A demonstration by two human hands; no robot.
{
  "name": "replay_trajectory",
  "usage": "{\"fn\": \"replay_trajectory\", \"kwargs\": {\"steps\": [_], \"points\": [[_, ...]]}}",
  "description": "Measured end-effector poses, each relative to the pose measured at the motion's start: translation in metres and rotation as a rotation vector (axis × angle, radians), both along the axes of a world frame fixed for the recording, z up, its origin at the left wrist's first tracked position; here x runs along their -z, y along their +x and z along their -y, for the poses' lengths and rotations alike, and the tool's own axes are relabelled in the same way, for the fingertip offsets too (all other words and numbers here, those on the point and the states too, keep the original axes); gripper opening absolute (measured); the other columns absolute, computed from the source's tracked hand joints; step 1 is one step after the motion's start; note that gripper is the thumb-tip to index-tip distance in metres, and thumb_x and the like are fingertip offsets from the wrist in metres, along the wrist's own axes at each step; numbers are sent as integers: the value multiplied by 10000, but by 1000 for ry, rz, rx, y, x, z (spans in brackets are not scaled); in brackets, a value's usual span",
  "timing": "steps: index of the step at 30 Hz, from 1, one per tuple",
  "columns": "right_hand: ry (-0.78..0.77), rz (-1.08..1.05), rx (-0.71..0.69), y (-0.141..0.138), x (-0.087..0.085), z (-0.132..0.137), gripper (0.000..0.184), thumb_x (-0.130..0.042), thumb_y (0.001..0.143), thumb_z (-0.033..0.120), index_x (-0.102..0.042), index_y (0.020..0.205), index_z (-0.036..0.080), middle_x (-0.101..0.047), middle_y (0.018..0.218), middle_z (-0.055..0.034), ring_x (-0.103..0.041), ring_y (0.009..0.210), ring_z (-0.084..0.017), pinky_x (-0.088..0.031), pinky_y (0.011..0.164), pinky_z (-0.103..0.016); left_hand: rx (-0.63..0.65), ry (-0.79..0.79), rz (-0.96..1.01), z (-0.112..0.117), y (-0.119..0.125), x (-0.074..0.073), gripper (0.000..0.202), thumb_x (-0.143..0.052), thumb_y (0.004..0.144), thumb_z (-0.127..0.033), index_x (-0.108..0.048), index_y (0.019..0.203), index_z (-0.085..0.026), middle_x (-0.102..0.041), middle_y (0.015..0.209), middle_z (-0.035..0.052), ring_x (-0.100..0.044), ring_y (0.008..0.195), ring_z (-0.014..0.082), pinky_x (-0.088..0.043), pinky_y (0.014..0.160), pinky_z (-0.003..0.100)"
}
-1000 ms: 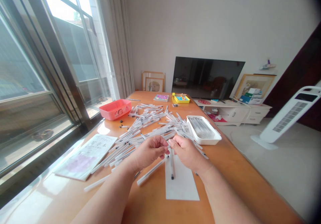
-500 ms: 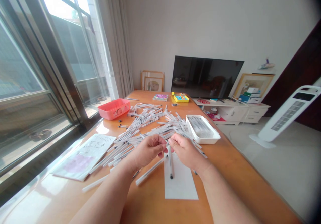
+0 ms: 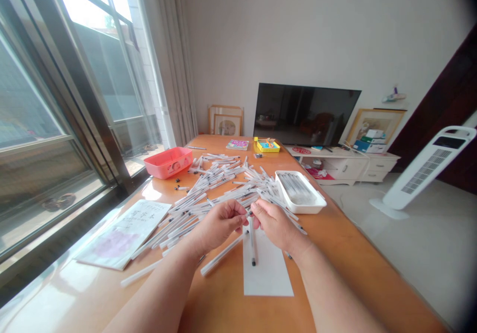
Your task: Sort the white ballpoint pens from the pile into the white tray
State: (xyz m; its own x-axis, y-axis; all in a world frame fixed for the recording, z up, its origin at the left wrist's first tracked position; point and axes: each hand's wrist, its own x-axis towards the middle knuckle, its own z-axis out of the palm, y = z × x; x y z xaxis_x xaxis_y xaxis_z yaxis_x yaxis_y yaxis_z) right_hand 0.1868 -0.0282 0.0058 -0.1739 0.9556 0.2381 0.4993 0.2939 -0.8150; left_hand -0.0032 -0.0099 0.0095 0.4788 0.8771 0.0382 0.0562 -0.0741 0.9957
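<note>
While pinching a small piece (image 3: 249, 213), too hidden to identify, between the narrowed fingers of left hand (image 3: 225, 221) and right hand (image 3: 274, 222), worked just above a pen (image 3: 253, 248) lying over the white paper (image 3: 270, 281) on the counter (image 3: 343, 243). Judging by the lie of things, got only part done: had a batch of pens (image 3: 296, 184) lined up in the white tray (image 3: 319, 206), but left many more loose in the heap (image 3: 229, 195) between there and the red basket (image 3: 182, 165)

Daylight through window (image 3: 100, 69); grey curtain (image 3: 173, 59); pale wall (image 3: 257, 30); television (image 3: 301, 114); white cabinet (image 3: 346, 169); glossy floor (image 3: 356, 206).
</note>
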Motion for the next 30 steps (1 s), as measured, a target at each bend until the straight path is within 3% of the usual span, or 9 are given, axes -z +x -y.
{"fn": "replay_trajectory", "kwargs": {"steps": [3, 7, 12, 16, 23, 30], "points": [[7, 26, -22, 0, -1, 2, 385, -468, 986, 452, -543, 693, 214, -551, 612, 37, -506, 597, -142, -354, 576, -265, 0, 14, -5, -2, -1, 4, 185, -723, 802, -283, -611, 860, -148, -645, 778, 25, -577, 679, 128, -438, 666, 271], [-16, 41, 20, -3, 6, -2, 453, -442, 989, 507, -485, 642, 218, -486, 542, 43, -470, 542, -144, -303, 533, -273, 29, 49, 23, -5, 0, 9, 211, -740, 800, -307, -608, 844, -149, -628, 745, 17, -571, 680, 128, -424, 654, 265], [-59, -26, 28, -3, 8, -4, 512, -369, 998, 584, -517, 670, 220, -527, 560, 27, -501, 558, -158, -336, 558, -282, 0, 29, 61, -3, 2, 5, 257, -761, 797, -352, -613, 869, -156, -632, 778, 17, -569, 681, 124, -431, 662, 266], [-11, 0, 3, -3, 4, -1, 466, -405, 1002, 532, -486, 663, 222, -518, 568, 35, -501, 568, -152, -349, 581, -279, 9, 30, 57, -1, 1, 3, 290, -771, 788, -392, -626, 874, -156, -628, 767, 17, -577, 690, 129, -434, 666, 264], [131, 25, 59, 2, 7, -4, 426, -408, 1011, 481, -483, 684, 218, -482, 578, 40, -450, 572, -138, -307, 559, -271, 62, -32, -175, -3, -10, -1, 412, -571, 906, -551, -676, 886, -153, -717, 868, 73, -603, 720, 158, -461, 709, 303], [74, -37, 90, 2, 15, -9, 444, -407, 998, 536, -518, 711, 216, -503, 565, 39, -456, 552, -138, -321, 541, -270, 74, 61, -128, -4, -9, 3, 342, -693, 841, -483, -650, 843, -143, -657, 777, 50, -557, 717, 149, -450, 716, 291]]}}
